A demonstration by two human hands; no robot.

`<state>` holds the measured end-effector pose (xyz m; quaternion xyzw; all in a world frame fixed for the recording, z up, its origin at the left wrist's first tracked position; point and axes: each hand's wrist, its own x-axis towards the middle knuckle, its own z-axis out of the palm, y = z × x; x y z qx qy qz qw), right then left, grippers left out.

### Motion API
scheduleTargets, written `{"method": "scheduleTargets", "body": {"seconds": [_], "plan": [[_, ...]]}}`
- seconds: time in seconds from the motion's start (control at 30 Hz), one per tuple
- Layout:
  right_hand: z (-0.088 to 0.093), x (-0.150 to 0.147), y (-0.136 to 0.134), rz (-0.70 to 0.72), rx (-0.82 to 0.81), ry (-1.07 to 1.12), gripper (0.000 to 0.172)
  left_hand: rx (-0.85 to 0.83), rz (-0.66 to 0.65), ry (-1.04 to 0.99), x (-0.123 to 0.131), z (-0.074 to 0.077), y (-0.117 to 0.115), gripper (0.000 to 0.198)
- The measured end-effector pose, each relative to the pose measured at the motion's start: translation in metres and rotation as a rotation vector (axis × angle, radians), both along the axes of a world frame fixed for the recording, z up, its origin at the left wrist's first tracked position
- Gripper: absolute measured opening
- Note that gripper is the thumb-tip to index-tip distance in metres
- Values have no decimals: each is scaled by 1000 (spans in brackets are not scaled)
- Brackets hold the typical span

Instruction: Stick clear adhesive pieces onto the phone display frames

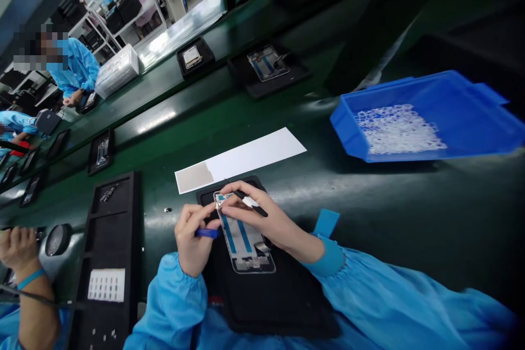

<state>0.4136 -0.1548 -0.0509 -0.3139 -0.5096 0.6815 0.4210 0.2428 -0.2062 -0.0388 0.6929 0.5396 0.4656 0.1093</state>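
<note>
A phone frame (241,240) with blue strips lies on a black tray (279,295) in front of me. My left hand (194,238) is closed around a blue stick-like tool (207,233), its fingertips at the frame's upper left edge. Over the top end of the frame, my right hand (262,210) is closed with a slim black-and-white tool (249,202) between its fingers. Those fingertips almost meet the left ones there; whether they also pinch a small part is too small to tell. Near the frame's lower right, a silvery flex piece (262,248) sticks up.
Beyond the tray lies a white strip of card (254,157). A blue bin (471,115) of small white rings stands at right. On the left is a black compartment tray (107,229) with small parts; a co-worker's hand (18,249) is beside it. Several black trays line the conveyor behind.
</note>
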Motion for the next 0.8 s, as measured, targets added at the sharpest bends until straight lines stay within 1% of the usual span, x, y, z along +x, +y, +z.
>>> {"method": "scheduleTargets", "body": {"seconds": [0.03,0.1,0.13,0.17,0.23,0.37,0.47,0.53,0.63,0.8], "plan": [[-1,0,0,-32,17,-16,27,66,39,-35,0,1,-1,26],[-2,-1,-1,-97,76,-51,24,229,123,-133,2,4,-4,51],[-1,-1,-1,-119,112,-66,22,303,153,-179,5,5,-5,59],[-1,-1,-2,-134,147,-82,20,360,168,-211,8,5,-5,63],[2,-1,-4,-153,209,-112,18,409,144,-213,15,3,-6,60],[8,0,-7,-153,267,-141,17,389,45,-114,23,-3,-4,49],[8,1,-10,-148,281,-121,18,371,55,-113,22,-6,-3,46],[6,0,-11,-134,278,-102,20,349,80,-173,21,-7,-2,47],[1,-1,-12,-121,274,-64,26,258,96,-303,18,-9,-4,48],[-3,-1,-12,-143,375,-121,27,137,106,-483,16,-14,-6,47]]}}
